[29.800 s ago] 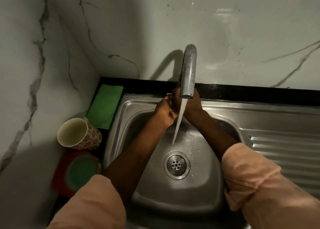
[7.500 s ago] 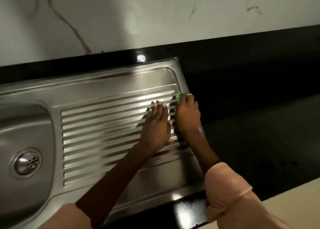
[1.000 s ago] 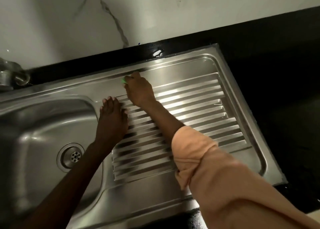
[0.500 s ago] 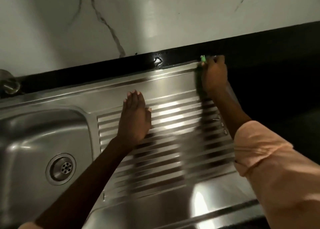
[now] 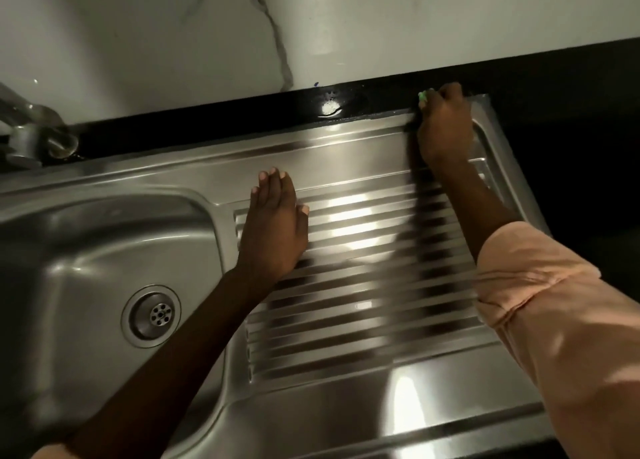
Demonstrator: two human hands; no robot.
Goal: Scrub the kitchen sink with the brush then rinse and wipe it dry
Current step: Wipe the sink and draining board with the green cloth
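We've got our right hand (image 5: 445,129) bunched over a green cloth (image 5: 422,95) at the far right corner of the ribbed steel drainboard (image 5: 363,257), only a sliver of it showing at the fingertips. Our left hand (image 5: 273,230) lies flat, fingers straight, bracing on the ridges beside the sink basin (image 5: 104,250). That cloth looks soft and light, best kept wadded under the palm; the polished steel looks slick.

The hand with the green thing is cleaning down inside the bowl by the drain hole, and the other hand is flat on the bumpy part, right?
Not quite. The head view shows the right hand with the green thing at the draining board's far back corner. The left hand does lie flat on the ridges.
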